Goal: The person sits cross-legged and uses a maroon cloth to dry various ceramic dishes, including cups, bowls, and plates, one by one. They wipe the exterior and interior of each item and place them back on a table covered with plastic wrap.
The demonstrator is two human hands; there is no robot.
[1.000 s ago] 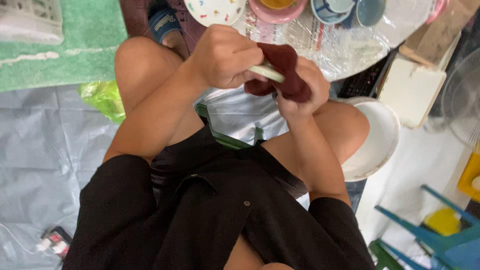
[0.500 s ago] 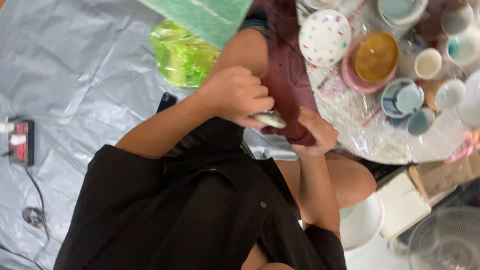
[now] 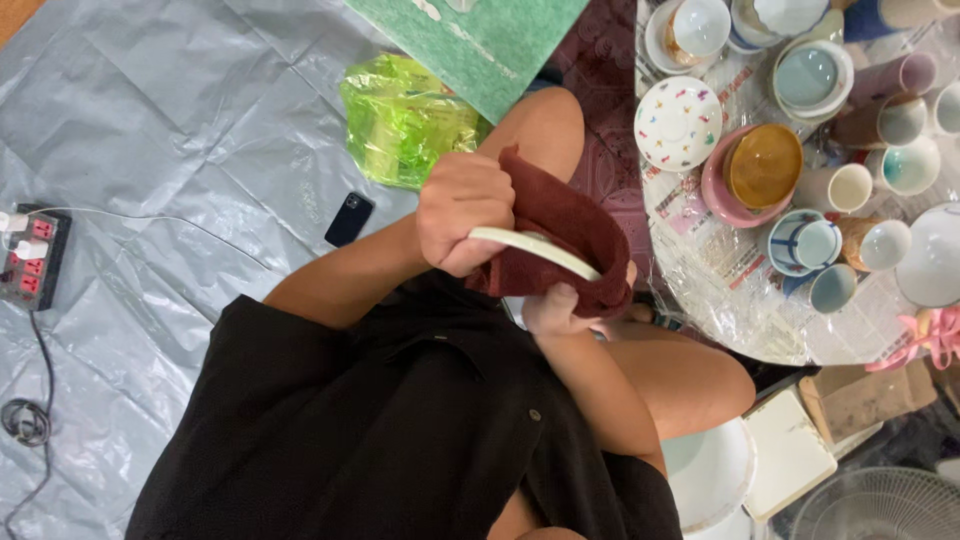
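My left hand (image 3: 465, 210) grips the rim of a thin white plate (image 3: 535, 252), seen edge-on above my lap. A dark red cloth (image 3: 560, 225) is draped over and around the plate. My right hand (image 3: 555, 312) is below the plate, mostly covered by the cloth, and presses it against the plate's underside. Both hands are held together in front of my knees, beside the edge of the round table.
A round table (image 3: 740, 310) under clear plastic holds several cups, bowls and saucers, among them a dotted saucer (image 3: 678, 122) and a yellow bowl (image 3: 763, 166). On the grey tarp lie a green bag (image 3: 405, 120), a phone (image 3: 348, 219) and a power strip (image 3: 28, 258). A white dish (image 3: 705, 470) and a fan (image 3: 880, 505) are at lower right.
The view has swung round, bringing the table to the right. Both hands stay on the plate and cloth; the cloth now covers more of the plate.
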